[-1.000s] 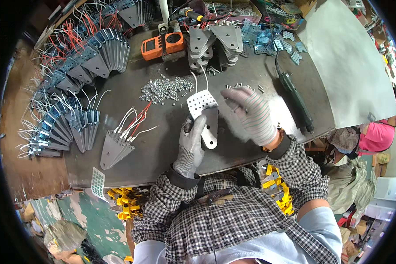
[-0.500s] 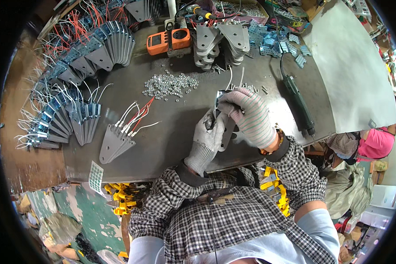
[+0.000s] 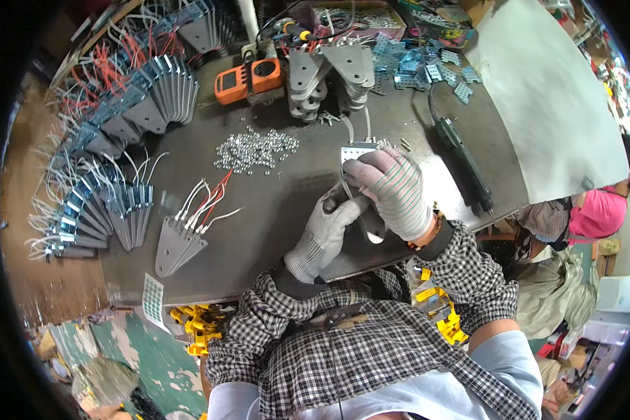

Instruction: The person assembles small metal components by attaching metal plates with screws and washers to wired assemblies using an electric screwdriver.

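My gloved left hand [image 3: 329, 227] grips the edge of a grey triangular metal plate [image 3: 374, 229] near the front of the table. At its far end sits a small perforated metal bracket [image 3: 355, 152], with two white wires [image 3: 359, 126] rising from it. My right hand [image 3: 393, 190], in a striped glove, has its fingers closed over the bracket end; whatever is pinched under them is hidden. Left of my hands, a small stack of similar plates [image 3: 178, 246] lies with white and red wires. Beyond them is a loose pile of shiny nuts [image 3: 252, 150]; small screws [image 3: 404, 144] lie beyond my right hand.
Many wired plates [image 3: 122, 203] line the left side. An orange meter [image 3: 248, 80] and stacked grey plates [image 3: 350, 66] stand at the back. Loose perforated brackets [image 3: 434, 70] lie behind a dark power screwdriver [image 3: 465, 164] at right. A white sheet [image 3: 546, 105] covers the right.
The bracket has turned so that its perforated face shows more. Both hands stay on the plate, the right fingers shifted slightly over it. The whole view has shifted a little.
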Tool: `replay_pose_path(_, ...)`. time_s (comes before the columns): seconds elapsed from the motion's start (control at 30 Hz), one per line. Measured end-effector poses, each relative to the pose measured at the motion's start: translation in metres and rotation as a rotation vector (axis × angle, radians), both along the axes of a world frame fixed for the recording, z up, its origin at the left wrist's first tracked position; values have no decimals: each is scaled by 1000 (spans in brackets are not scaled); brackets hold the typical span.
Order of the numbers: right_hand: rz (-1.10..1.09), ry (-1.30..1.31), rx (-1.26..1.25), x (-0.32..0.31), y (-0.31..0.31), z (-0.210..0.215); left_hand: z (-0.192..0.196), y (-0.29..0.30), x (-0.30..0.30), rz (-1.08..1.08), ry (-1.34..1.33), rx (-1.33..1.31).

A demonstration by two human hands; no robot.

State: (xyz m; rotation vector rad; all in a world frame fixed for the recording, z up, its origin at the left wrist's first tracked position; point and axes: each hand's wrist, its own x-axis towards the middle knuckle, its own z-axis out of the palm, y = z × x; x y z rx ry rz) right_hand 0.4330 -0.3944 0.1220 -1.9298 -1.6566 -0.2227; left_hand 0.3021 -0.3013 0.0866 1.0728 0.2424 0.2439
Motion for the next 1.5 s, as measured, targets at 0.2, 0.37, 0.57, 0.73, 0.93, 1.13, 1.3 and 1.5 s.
replay_pose_path(0.2,-95,215,-32,2,-17,-12,-30,0,25,31,18,105)
replay_pose_path(0.37,-183,1156,492,48,-59,-40,19,-8,107,-61,-22,906)
replay_pose_path(0.57,-114,1474,894,64,-67,-44,-15,36,281,272,281,1689)
replay_pose_path(0.73,-109,1494,960,63,-68,-40,-5,35,325,115,670,1930)
replay_pose_path(0.93,-105,1618,813,70,-80,-30,45,15,253,294,348,1776)
replay_pose_path(1.13,144,1842,490,33,-58,1,49,11,107,402,127,1574)
replay_pose_path(1.3,187,1779,362,0,-37,4,28,26,64,464,241,1490)
replay_pose_path(1.5,201,1730,238,-19,-19,10,25,45,28,509,264,1405)
